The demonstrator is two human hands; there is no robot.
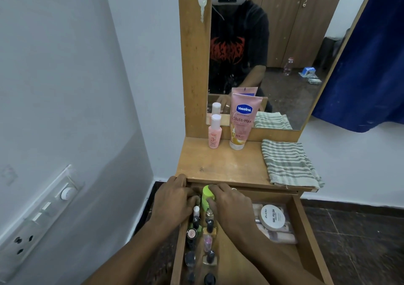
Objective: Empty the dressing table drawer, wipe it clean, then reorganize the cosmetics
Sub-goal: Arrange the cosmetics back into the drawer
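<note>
In the back-left corner of the open drawer [306, 230], both hands work among the cosmetics. The right hand [229, 206] wraps thumb and fingers round a lime-green bottle [207, 195], a closed grip. The left hand [175, 199] lies just beside it, fingers curled down over the nail polish bottles [209, 225]; I cannot tell whether it holds one. The green bottle stands upright, long axis vertical, top up, partly under the tabletop [218, 162] edge. Judgement: emptying stage, as the drawer is full and the striped cloth [288, 162] lies folded. To do it well, draw the bottle forward clear of the overhang before lifting, keep it vertical, avoid toppling the adjacent polishes, and set it near the Vaseline tube [240, 120].
</note>
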